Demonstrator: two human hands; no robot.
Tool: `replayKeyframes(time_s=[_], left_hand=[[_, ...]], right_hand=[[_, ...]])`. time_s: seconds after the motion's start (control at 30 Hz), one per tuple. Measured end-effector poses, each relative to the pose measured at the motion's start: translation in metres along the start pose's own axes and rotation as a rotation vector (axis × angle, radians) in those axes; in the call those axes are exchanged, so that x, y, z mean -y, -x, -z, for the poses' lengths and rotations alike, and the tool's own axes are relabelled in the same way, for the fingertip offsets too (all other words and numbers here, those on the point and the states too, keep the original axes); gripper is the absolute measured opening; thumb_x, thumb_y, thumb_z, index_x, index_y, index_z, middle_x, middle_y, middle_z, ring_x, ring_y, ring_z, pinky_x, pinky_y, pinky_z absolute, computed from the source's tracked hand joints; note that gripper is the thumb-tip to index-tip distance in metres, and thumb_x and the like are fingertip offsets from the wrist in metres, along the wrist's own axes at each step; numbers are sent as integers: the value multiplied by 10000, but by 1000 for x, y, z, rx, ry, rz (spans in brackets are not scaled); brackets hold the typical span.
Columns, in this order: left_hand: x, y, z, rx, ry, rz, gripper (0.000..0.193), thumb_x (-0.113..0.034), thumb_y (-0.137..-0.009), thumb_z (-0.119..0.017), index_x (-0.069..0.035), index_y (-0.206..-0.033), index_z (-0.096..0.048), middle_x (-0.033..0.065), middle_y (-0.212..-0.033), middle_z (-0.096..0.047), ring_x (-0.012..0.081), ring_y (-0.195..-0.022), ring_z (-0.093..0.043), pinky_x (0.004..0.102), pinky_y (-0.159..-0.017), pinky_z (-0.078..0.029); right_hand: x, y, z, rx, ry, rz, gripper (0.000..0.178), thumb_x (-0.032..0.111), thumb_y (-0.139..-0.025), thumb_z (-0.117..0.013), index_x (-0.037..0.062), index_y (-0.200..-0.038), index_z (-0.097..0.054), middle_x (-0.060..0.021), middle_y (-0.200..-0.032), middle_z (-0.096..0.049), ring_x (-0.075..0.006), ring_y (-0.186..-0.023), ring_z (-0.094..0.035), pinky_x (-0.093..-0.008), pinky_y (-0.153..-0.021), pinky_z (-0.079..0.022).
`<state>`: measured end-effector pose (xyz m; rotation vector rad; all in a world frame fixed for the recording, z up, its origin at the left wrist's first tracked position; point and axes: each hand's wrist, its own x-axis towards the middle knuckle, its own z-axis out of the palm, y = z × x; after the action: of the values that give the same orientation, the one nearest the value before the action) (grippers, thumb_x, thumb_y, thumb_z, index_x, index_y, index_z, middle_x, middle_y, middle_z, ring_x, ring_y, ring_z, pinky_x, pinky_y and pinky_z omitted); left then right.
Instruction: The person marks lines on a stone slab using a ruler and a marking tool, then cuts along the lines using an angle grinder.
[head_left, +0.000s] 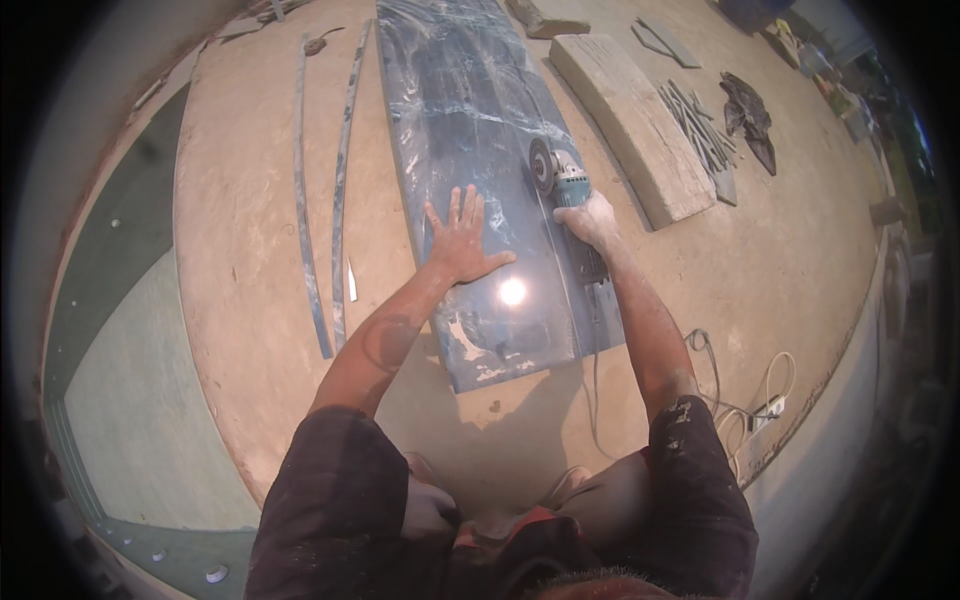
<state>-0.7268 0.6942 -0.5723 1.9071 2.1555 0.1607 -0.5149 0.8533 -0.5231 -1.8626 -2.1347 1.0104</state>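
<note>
A long, dark, glossy stone slab with pale streaks lies flat on the floor in front of me. My left hand is pressed flat on it, fingers spread. Wrapped round the body of an angle grinder is my right hand. The grinder's disc stands on edge over a pale line that runs lengthwise near the slab's right side. Dust whitens my right fingers. Whether the disc touches the stone, I cannot tell. The power cord trails from the tool toward my feet.
Two narrow stone strips lie left of the slab, beside a small white sliver. A thick pale block is at right, then several thin offcuts and a dark crumpled cloth. A power strip with cables sits at lower right.
</note>
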Motion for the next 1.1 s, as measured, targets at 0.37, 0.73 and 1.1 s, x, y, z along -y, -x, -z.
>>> replayKeyframes(time_s=[0.37, 0.73, 1.1], left_hand=[[-2, -11, 6, -49, -53, -16, 1228, -817, -811, -535, 66, -1593, -194, 246, -1696, -93, 408, -1578, -19, 786, -1137, 34], [-1, -18, 2, -124, -6, 22, 1171, -801, -837, -528, 71, -1572, -260, 254, -1682, -142, 412, -1573, -64, 756, -1167, -13], [-11, -22, 6, -184, 49, 133, 1106, -711, -871, -577, 87, -1565, -259, 264, -1674, -162, 397, -1575, -78, 644, -1231, -41]], right_hand=[[12, -9, 7, 63, -27, -43, 711, 283, -693, -803, -5, -1315, -615, -223, -1226, -699, -340, -1126, -689, -407, -979, -534], [15, -23, 7, 125, -52, -87, 768, 289, -696, -816, -11, -1359, -573, -246, -1247, -684, -356, -1155, -675, -416, -989, -531], [16, -30, 9, 130, -31, -104, 760, 291, -700, -810, 4, -1362, -572, -235, -1246, -689, -363, -1158, -672, -411, -998, -525]])
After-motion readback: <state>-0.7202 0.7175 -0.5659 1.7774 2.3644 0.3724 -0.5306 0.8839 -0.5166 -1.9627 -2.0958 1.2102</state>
